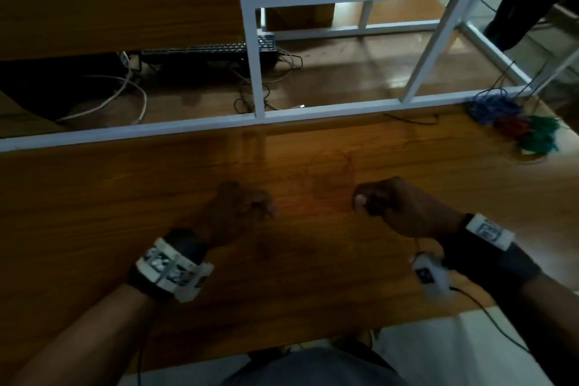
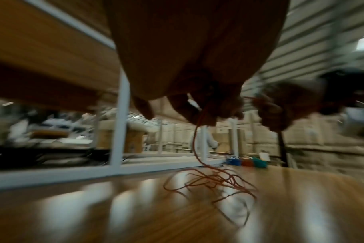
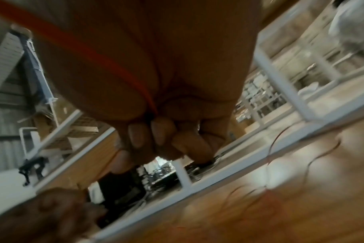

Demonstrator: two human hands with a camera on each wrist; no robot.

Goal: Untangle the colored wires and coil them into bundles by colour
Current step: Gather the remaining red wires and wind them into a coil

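Left wrist view is showing the left hand [image 2: 199,105] pinching a red wire [image 2: 210,180] whose loose loops are lying tangled on the wooden surface [image 1: 156,197]. Opposite, the right hand [image 1: 404,207] is curling into a fist around the same wire, while blue, red and green bundles [image 1: 513,125] are sitting at the far right edge.

Left hand [image 1: 238,207] held out low, fingers curled, pinching a red wire [image 2: 195,141]; right hand [image 1: 398,207] beside it, closed tight like a fist, same wire inside.
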